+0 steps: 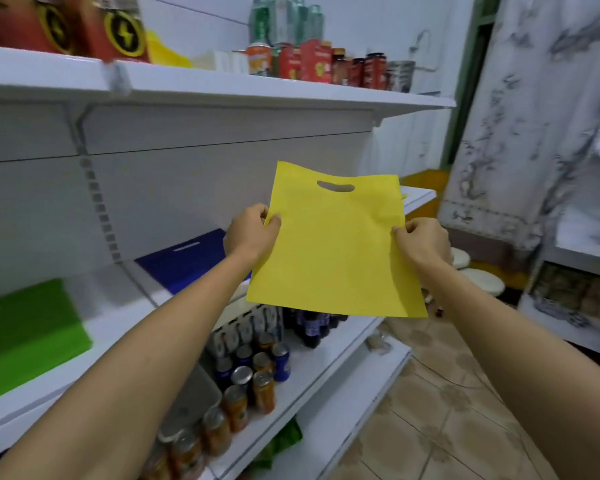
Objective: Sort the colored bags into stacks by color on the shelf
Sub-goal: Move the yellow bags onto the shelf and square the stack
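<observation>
Yellow bag point(336, 251) at frame centre, held flat in air between 2 hands, cut-out handle up. Left hand point(252, 233) pinches left edge, right hand point(421, 242) pinches right edge. Blue bag point(184, 268) and green bag point(28, 334) lie on shelf point(118, 323), left of frame.

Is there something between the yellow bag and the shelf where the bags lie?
Nothing visible. Both hands hold the yellow bag in open air before the shelf; the blue bag and green bag lie left.
</observation>
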A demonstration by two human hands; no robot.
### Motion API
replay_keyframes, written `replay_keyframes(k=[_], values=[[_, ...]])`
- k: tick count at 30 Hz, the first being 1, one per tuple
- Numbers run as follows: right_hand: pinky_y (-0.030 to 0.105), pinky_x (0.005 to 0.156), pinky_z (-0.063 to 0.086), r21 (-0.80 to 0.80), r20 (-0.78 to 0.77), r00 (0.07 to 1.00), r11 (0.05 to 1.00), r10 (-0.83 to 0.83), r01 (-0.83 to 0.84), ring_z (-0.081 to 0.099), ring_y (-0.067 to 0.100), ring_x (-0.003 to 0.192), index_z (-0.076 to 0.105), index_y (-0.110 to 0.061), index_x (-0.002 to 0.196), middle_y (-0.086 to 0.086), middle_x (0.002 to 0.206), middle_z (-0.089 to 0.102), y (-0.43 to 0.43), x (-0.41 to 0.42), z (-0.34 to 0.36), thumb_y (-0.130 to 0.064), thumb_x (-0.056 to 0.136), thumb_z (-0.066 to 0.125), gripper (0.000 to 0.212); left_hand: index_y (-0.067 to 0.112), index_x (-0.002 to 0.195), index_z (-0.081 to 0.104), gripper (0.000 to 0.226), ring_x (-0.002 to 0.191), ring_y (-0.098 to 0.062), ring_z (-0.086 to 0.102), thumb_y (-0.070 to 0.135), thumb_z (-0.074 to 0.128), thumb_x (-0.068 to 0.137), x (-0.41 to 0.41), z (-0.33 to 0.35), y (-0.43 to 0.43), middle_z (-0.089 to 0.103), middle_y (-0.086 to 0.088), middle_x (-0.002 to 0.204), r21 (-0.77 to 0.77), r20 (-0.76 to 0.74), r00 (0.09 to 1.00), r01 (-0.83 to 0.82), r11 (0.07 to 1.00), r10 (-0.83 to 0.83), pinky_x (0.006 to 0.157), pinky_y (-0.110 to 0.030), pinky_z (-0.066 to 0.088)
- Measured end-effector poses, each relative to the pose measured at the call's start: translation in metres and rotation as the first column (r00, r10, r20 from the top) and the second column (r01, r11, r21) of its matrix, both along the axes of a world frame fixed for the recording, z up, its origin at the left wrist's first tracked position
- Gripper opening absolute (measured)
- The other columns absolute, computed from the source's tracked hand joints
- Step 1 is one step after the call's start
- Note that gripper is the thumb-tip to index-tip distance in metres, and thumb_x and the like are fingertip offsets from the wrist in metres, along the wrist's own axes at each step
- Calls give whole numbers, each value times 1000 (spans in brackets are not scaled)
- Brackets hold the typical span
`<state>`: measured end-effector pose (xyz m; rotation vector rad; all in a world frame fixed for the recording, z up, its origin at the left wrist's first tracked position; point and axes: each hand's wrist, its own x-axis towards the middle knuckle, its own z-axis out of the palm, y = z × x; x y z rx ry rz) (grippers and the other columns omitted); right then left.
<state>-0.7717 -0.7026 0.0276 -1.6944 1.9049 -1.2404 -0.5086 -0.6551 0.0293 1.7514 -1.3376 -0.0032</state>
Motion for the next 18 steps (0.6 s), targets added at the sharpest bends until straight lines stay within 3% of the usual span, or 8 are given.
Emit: replay_keyframes(k=[3,8,13,18], values=[[28,56,31,5,-5,997,997,-75,75,54,28,74,61,-11,77,4,72,56,-20,-36,-3,-36,94,56,32,5,86,55,34,65,-23,46,37,49,95,-32,1,-38,51,-6,72,17,-7,997,73,997,-73,56,-30,33],[28,52,31,3,-10,983,983,-183,183,49,25,64,48,-16,63,2,63,49,-69,-91,-4,-37,95,55,39,16,72,46,31,67,-27,48,37,50,94,-84,-4,-113,47,0,65,36,-7,990,143,989,-143,54,-29,29],[29,48,22,-18,-14,964,964,-266,266,37,21,53,35,-17,56,2,56,38,-134,-137,9,-35,97,53,48,13,79,53,29,67,-26,49,37,51,94,-132,6,-202,47,0,66,13,-8,975,222,975,-222,53,-28,28],[27,49,26,-52,-14,945,944,-328,327,41,20,54,43,-13,59,3,59,45,-207,-166,29,-35,97,53,45,7,85,58,30,76,-31,55,35,51,92,-163,23,-300,56,-8,76,-2,-25,960,279,960,-279,59,-31,36]])
